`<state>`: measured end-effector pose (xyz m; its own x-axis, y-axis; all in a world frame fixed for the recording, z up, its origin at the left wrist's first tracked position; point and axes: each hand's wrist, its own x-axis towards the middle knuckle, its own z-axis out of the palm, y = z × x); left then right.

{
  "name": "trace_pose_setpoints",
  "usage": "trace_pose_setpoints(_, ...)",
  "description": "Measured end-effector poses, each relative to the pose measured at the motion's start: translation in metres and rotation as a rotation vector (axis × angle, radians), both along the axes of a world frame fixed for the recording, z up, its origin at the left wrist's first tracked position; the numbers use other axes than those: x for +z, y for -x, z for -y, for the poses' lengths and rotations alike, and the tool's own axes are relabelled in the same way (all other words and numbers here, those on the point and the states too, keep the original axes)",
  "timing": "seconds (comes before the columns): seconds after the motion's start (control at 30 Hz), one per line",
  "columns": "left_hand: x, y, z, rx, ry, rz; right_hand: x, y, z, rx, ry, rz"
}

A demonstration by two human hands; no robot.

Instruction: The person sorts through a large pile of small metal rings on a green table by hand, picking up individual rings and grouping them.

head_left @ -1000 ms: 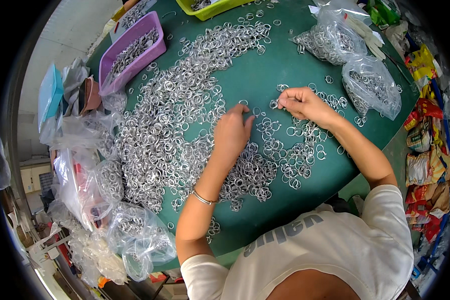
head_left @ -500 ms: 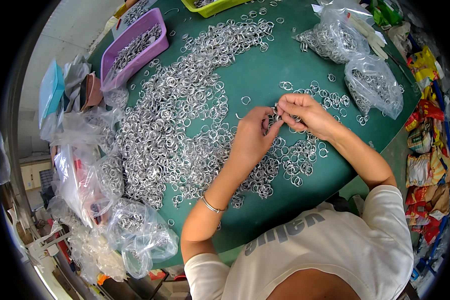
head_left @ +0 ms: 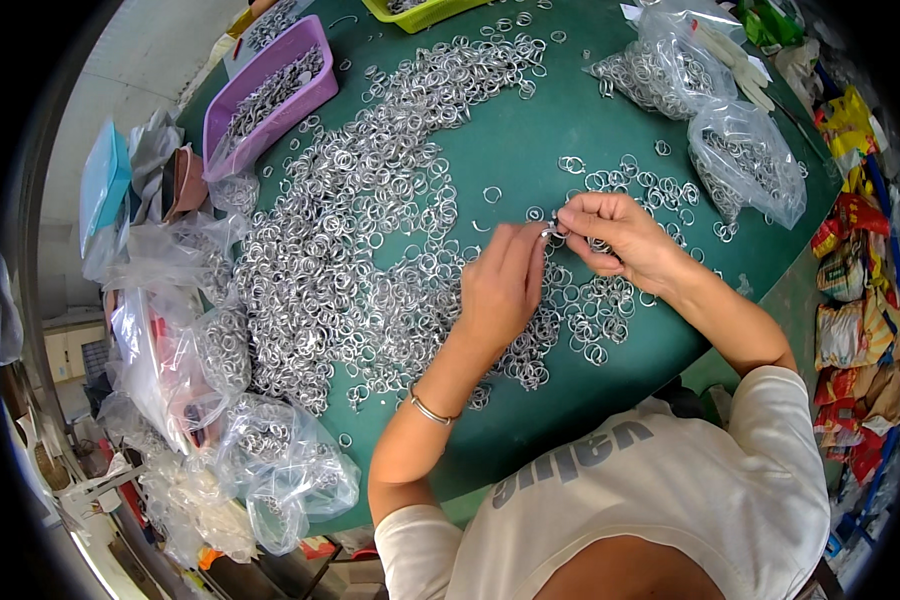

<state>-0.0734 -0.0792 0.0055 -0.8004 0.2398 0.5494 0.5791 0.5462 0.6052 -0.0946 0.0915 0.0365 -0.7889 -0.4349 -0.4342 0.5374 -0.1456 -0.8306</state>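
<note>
We see a purple tray [head_left: 270,90] with metal pieces, a yellow-green tray [head_left: 425,14], two clear bags [head_left: 745,160] on the green table [head_left: 530,130], and colourful packets [head_left: 855,290] at the right.

The table [head_left: 530,130] was dark green. The rings [head_left: 350,250] on it were shiny silver. One tray [head_left: 270,120] was purple, another tray [head_left: 420,15] was yellow-green. The shirt [head_left: 690,500] was white with grey letters.
</note>
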Motion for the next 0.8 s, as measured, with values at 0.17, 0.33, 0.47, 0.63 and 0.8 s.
trace_pose_setpoints(0.17,0.008,-0.006,-0.005,0.051,-0.165,0.163,-0.005,-0.012,0.003,0.053,-0.228,-0.379)
trace_pose_setpoints(0.33,0.010,-0.009,0.002,-0.010,-0.271,0.443,-0.002,-0.011,-0.003,0.192,-0.489,-0.593)
trace_pose_setpoints(0.47,0.002,-0.008,0.015,-0.031,-0.052,0.329,-0.016,-0.008,-0.021,0.306,-0.641,-0.813)
trace_pose_setpoints(0.63,-0.014,0.010,0.036,0.115,0.097,0.319,-0.036,0.023,-0.031,0.158,-1.129,-0.993)
trace_pose_setpoints(0.8,-0.026,0.007,0.037,0.141,0.172,0.304,-0.059,0.030,-0.021,0.227,-1.252,-1.325)
